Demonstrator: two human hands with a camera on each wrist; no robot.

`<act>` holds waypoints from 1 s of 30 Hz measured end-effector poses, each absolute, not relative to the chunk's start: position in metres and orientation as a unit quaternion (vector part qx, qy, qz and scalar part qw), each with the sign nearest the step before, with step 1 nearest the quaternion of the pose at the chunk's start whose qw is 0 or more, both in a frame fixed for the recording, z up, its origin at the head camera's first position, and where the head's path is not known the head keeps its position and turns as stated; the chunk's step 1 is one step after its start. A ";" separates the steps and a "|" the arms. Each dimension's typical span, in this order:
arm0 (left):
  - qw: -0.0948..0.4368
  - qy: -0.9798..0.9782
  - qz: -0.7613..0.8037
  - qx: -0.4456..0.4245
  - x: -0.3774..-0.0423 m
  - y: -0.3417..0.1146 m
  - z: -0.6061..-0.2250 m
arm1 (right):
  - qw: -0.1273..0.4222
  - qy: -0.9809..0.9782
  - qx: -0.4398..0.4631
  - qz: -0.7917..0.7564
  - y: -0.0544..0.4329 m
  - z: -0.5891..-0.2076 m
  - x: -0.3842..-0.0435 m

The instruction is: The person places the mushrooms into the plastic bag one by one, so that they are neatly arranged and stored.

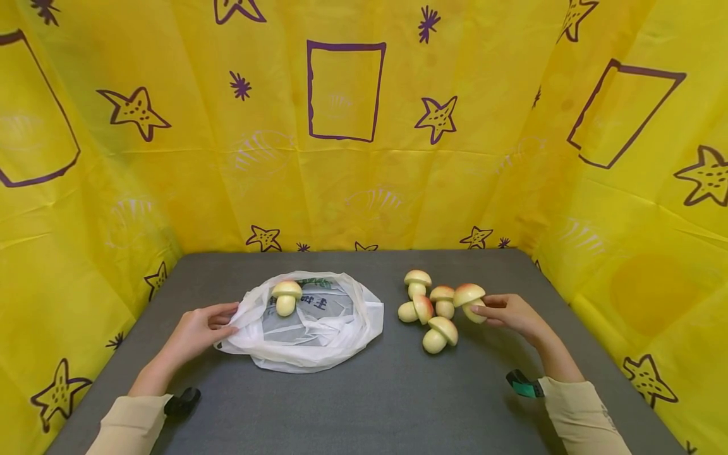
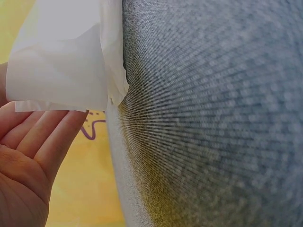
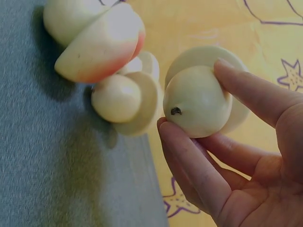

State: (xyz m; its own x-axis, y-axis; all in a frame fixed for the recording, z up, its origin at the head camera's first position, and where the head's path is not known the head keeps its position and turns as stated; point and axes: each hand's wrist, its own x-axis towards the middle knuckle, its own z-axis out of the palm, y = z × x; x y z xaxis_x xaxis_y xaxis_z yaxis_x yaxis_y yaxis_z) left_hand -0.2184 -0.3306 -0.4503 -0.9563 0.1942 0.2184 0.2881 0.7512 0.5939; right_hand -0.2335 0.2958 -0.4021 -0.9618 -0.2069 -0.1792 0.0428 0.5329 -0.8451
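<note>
A white plastic bag (image 1: 366, 316) lies on the table with its mouth spread wide and dark print on it. One artificial mushroom (image 1: 285, 298), cream with a reddish cap, rests inside the bag. At the bag's left rim my left hand (image 1: 199, 330) pinches the plastic; in the left wrist view the bag (image 2: 59, 61) hides the fingertips. Thumb and fingers of my right hand (image 1: 514, 317) grip the stem of another mushroom (image 3: 196, 101), its stem end facing the right wrist camera. Several similar mushrooms (image 1: 440, 335) lie clustered just left of that hand.
The dark grey table (image 1: 364, 411) is enclosed at the back and sides by a yellow curtain (image 1: 352, 208) with purple drawings. A dark band (image 1: 182, 403) is near the left cuff, and a black-and-green one (image 1: 524, 383) by the right cuff.
</note>
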 end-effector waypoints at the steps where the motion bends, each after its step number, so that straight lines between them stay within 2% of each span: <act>1: 0.071 -0.933 -0.329 -0.128 -0.218 -0.331 -0.450 | 0.129 0.865 -0.046 -0.483 0.295 -0.401 -0.233; 30: 0.067 -0.931 -0.336 -0.126 -0.217 -0.330 -0.449 | 0.130 0.856 -0.067 -0.497 0.253 -0.383 -0.245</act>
